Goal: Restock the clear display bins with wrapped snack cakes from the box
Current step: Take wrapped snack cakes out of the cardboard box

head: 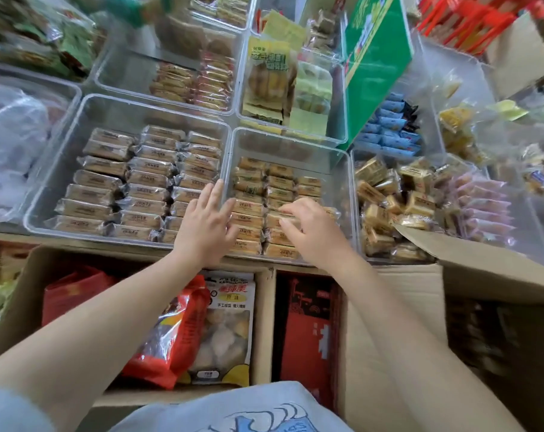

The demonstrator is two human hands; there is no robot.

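Binned snack cakes (pixel 249 213) under both hands (pixel 207 224).

A: Non-task stuff, near side first?
B: Open cardboard carton (pixel 27 294) bottom left, holding a red snack bag (pixel 174 335) and a white pouch with a clear window (pixel 225 332), touching side by side.
A: Next to that?
B: Dark red printed box (pixel 308 332), upright, just right of the carton's wall.
A: Far side?
B: Green carton (pixel 376 60) standing tilted at upper right. Blue packets (pixel 389 126) piled right beside its base. Pink packets (pixel 482 207) stacked further right. Yellow-green pastry packs (pixel 267 79) left of the green carton.
A: Left edge?
B: Crumpled clear plastic bags (pixel 12 145). Contents blurred, can't tell.
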